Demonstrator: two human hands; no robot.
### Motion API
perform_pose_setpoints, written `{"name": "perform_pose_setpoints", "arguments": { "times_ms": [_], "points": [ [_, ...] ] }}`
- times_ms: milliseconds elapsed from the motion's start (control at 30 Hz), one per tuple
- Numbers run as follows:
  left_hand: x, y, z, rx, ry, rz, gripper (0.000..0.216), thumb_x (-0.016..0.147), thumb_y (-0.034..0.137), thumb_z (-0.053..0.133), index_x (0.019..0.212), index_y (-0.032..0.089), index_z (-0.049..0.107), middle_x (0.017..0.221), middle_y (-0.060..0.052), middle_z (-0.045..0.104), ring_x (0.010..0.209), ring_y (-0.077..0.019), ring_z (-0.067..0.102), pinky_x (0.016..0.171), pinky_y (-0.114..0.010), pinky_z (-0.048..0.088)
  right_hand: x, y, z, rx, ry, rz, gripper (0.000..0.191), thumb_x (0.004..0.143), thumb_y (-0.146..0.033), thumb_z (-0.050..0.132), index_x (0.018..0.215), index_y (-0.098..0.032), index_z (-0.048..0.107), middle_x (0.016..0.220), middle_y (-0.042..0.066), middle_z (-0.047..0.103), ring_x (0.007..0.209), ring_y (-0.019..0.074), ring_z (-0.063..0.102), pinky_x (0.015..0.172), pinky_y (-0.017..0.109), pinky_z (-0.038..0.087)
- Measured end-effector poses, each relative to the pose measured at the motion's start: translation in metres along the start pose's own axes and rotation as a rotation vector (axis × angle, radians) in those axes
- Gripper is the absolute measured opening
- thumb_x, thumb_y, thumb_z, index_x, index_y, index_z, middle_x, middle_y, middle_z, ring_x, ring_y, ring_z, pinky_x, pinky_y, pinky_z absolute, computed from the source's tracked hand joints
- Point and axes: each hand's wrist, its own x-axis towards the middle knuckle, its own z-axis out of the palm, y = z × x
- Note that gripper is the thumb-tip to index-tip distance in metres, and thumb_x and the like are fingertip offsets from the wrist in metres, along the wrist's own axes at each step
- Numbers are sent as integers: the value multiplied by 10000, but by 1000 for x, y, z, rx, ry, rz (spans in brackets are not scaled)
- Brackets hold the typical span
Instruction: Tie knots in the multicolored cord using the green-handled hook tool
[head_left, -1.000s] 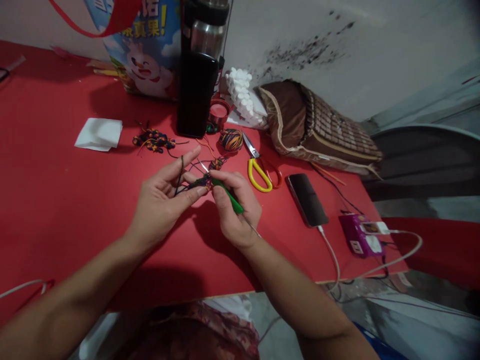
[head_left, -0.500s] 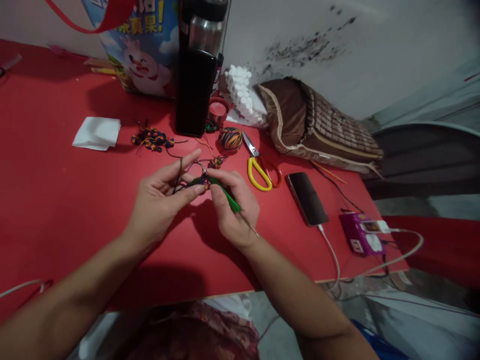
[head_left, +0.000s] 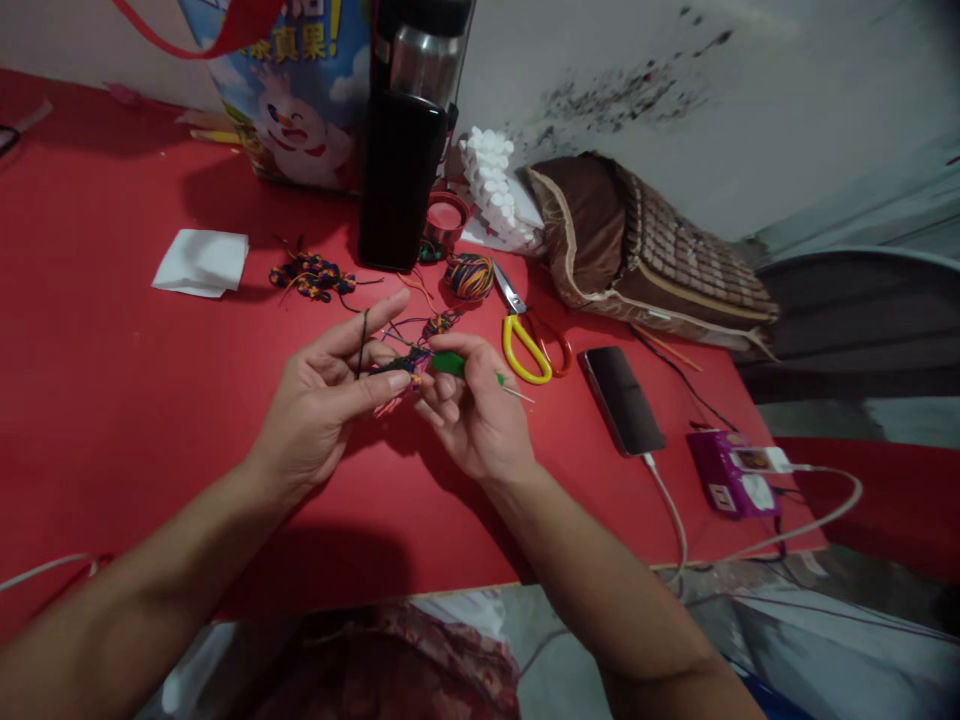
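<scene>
My left hand [head_left: 322,390] pinches a small piece of dark, multicoloured crochet work [head_left: 409,365] between thumb and fingers. A dark yarn strand [head_left: 363,340] runs over its raised index finger. In my right hand [head_left: 480,410] is a crochet hook [head_left: 450,363] with a green handle, its thin metal shaft sticking out past the thumb side. The hook's tip is at the crochet work, too small to make out clearly. Just beyond the hands lie a little multicoloured yarn bundle [head_left: 441,323] and a ball of yarn [head_left: 469,277].
Scissors [head_left: 529,345] with yellow and red handles lie right of the hands, then a phone [head_left: 622,400] on a white cable and a purple box [head_left: 731,475]. Behind stand a black phone [head_left: 401,185], a bottle [head_left: 427,65] and a printed bag [head_left: 307,120]. Folded paper [head_left: 202,263] lies left.
My right hand has turned so more of its palm and fingers show, and the hook now lies flatter. The left hand keeps its pinch. The whole view has shifted slightly.
</scene>
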Motion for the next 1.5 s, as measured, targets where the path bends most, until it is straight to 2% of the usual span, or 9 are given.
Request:
{"name": "perform_pose_setpoints", "arguments": {
  "times_ms": [133, 300, 400, 567, 800, 1033, 1200, 1500],
  "points": [
    [-1, 2, -4, 95, -95, -19, 507, 780, 69, 875, 1222, 318, 865, 720, 27, 696, 588, -77, 617, 588, -170, 561, 9, -8, -7, 115, -28, 197, 492, 912, -693, 745, 792, -216, 729, 480, -129, 321, 382, 38, 186, 365, 155, 271],
    [-6, 2, -8, 227, -204, 8, 511, 851, 97, 829, 1314, 312, 830, 741, -3, 720, 611, -116, 641, 601, -218, 565, 10, -12, -14, 99, -29, 321, 626, 940, -746, 667, 643, -196, 691, 405, -135, 257, 333, 30, 138, 327, 161, 218],
    [-8, 3, -10, 286, -245, 45, 516, 870, 116, 813, 1335, 341, 819, 748, -1, 697, 623, -129, 649, 602, -236, 549, 10, -14, -15, 83, -51, 304, 669, 940, -768, 647, 611, -187, 687, 390, -132, 257, 322, 26, 137, 325, 160, 202],
    [-10, 4, -11, 376, -244, 109, 571, 858, 70, 765, 1359, 342, 807, 748, 2, 657, 630, -138, 636, 586, -248, 510, 9, -17, -15, 57, -73, 225, 596, 878, -713, 769, 619, -180, 709, 396, -127, 302, 328, 17, 159, 332, 161, 189],
    [-10, 2, -14, 394, -199, 151, 569, 852, 80, 779, 1353, 349, 811, 740, -3, 662, 648, -142, 610, 611, -260, 505, 7, -17, -12, 21, 7, 173, 577, 866, -710, 780, 623, -191, 714, 402, -126, 302, 327, 22, 170, 327, 179, 187],
    [-6, 0, -14, 396, -242, 231, 532, 882, 148, 809, 1365, 370, 800, 736, -3, 644, 664, -133, 573, 606, -247, 471, 7, -17, -12, -31, 45, 132, 584, 870, -740, 754, 639, -204, 720, 406, -123, 314, 323, 26, 172, 331, 197, 184],
    [-7, 1, -15, 431, -170, 225, 519, 860, 175, 842, 1338, 376, 819, 761, -13, 635, 687, -154, 567, 609, -265, 482, 7, -16, -11, -37, 68, 95, 572, 875, -729, 760, 648, -204, 730, 408, -118, 332, 318, 25, 174, 333, 201, 171],
    [-7, 0, -14, 413, -130, 234, 517, 846, 156, 840, 1315, 373, 828, 786, -3, 647, 714, -133, 581, 675, -247, 522, 5, -19, -8, -80, 117, 99, 585, 866, -742, 757, 656, -196, 738, 391, -119, 319, 326, 31, 187, 341, 207, 171]
  ]
}}
